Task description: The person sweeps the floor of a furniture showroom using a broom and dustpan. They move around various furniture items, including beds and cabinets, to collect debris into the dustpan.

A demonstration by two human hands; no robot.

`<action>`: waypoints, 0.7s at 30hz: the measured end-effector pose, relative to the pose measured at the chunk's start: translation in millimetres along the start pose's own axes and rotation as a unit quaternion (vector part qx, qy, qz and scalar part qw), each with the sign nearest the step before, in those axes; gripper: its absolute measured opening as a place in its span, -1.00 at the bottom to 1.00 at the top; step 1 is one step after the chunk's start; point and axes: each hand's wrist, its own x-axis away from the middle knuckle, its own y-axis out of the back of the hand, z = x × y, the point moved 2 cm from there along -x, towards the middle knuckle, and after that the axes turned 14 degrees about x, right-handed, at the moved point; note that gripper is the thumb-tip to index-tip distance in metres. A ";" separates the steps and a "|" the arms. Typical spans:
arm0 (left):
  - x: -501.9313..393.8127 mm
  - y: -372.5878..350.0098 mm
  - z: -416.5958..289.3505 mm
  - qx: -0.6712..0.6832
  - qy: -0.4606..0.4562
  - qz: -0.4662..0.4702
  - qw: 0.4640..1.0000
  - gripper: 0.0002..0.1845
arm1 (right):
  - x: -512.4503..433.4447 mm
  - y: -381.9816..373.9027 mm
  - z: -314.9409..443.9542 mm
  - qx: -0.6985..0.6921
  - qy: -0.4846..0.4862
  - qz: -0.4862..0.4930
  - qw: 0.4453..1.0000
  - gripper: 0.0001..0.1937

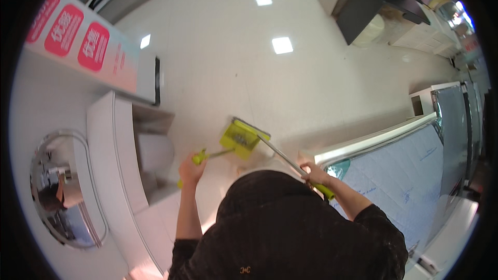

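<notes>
My left hand [192,169] grips the green handle of a long-handled dustpan [242,151]. The lime-green pan sits low over the pale floor, with some dark debris visible in it. In my right hand [316,175] is the metal pole of a broom [282,154], its green grip end sticking out behind the hand. The broom's green head with dark bristles [252,124] lies across the front edge of the dustpan. Whether the bristles touch the pan or the floor is too blurred to tell.
A plastic-wrapped mattress [400,171] on a bed frame stands close on my right. To the left are a white dressing table [116,140], a stool [155,152] under it and an oval mirror [70,190]. A dark-panelled desk [360,11] stands far right. Small specks dot the glossy floor [218,46].
</notes>
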 end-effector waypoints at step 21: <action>-96.5 -30.2 -53.5 0.130 0.039 -0.155 0.979 -0.61 | -61.8 106.6 -66.7 -0.512 -0.067 -0.273 0.812 -0.59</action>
